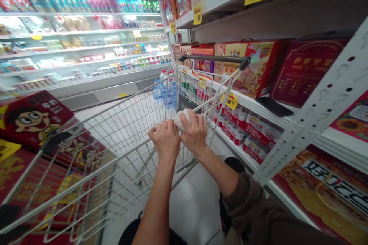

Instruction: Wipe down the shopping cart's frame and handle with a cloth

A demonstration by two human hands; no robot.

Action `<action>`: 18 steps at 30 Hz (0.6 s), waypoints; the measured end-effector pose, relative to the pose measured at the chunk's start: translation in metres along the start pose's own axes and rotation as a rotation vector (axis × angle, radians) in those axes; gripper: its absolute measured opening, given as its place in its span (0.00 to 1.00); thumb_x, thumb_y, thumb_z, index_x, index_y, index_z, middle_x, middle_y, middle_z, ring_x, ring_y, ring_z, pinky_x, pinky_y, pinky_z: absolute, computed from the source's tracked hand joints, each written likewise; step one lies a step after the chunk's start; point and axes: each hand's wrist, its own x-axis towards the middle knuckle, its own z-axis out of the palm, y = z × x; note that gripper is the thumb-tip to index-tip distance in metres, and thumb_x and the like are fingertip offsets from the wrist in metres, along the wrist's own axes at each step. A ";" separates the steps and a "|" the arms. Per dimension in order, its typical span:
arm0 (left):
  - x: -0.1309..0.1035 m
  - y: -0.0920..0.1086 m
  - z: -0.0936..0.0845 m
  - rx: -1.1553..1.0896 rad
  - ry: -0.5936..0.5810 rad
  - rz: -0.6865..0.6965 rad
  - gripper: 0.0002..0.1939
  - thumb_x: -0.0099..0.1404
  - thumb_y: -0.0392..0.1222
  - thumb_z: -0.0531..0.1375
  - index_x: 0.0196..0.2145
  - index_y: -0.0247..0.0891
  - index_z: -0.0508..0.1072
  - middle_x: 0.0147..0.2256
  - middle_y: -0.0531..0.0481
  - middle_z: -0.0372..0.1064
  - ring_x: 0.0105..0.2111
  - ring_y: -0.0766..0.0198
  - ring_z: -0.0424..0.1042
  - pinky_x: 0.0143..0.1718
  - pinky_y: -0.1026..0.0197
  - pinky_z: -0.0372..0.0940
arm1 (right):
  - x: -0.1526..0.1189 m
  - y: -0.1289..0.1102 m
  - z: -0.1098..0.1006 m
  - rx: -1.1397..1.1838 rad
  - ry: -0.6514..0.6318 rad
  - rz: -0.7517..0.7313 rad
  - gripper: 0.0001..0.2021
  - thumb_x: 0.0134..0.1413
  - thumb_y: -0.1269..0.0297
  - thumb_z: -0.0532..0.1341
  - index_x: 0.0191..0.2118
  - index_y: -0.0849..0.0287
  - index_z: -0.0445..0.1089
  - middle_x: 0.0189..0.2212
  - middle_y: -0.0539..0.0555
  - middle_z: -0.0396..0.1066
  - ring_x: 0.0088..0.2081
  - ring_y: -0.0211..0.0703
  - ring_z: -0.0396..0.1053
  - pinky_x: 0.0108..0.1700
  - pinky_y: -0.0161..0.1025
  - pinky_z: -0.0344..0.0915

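Note:
A metal wire shopping cart [120, 153] stretches across the view, its dark handle bar [215, 59] at the upper right. Over the cart's near top rail, my left hand [166, 139] has its fingers curled down at the rail. Right beside it, my right hand [195, 130] is closed around a crumpled white cloth [183, 119], which rests at the same rail. The two hands touch or nearly touch. What lies under the left fingers is hidden.
Shelving [304, 130] with red gift boxes [307, 69] and bottle packs [260, 134] stands close on the right. Red snack boxes [37, 118] are stacked at the left beyond the cart. Blue-tinted water bottles [169, 93] stand on the floor before a refrigerated display [86, 80].

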 end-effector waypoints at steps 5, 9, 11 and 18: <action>-0.003 -0.011 -0.010 -0.002 -0.012 0.100 0.19 0.79 0.45 0.45 0.46 0.41 0.75 0.35 0.44 0.73 0.39 0.51 0.68 0.49 0.49 0.51 | 0.013 0.058 -0.006 -0.027 -0.082 -0.022 0.26 0.57 0.69 0.63 0.61 0.45 0.71 0.62 0.53 0.70 0.52 0.52 0.63 0.50 0.47 0.61; -0.005 -0.054 -0.036 -0.040 0.007 -0.003 0.20 0.77 0.50 0.47 0.49 0.41 0.76 0.39 0.43 0.75 0.41 0.51 0.71 0.46 0.51 0.55 | 0.035 0.100 -0.017 -0.096 -0.077 0.121 0.25 0.55 0.70 0.63 0.59 0.48 0.73 0.58 0.55 0.73 0.52 0.55 0.64 0.50 0.48 0.61; -0.008 -0.081 -0.046 0.087 0.011 -0.117 0.25 0.77 0.52 0.44 0.41 0.40 0.78 0.38 0.40 0.76 0.40 0.49 0.72 0.45 0.48 0.56 | 0.041 0.101 -0.020 -0.107 -0.084 0.141 0.25 0.54 0.71 0.63 0.59 0.49 0.73 0.58 0.56 0.74 0.51 0.55 0.64 0.49 0.48 0.62; -0.018 -0.097 -0.039 0.274 -0.132 -0.341 0.40 0.76 0.58 0.39 0.24 0.35 0.80 0.20 0.38 0.68 0.24 0.52 0.66 0.35 0.52 0.57 | 0.011 0.008 -0.010 -0.039 -0.093 0.092 0.25 0.56 0.72 0.61 0.59 0.51 0.71 0.62 0.59 0.69 0.49 0.54 0.63 0.46 0.49 0.62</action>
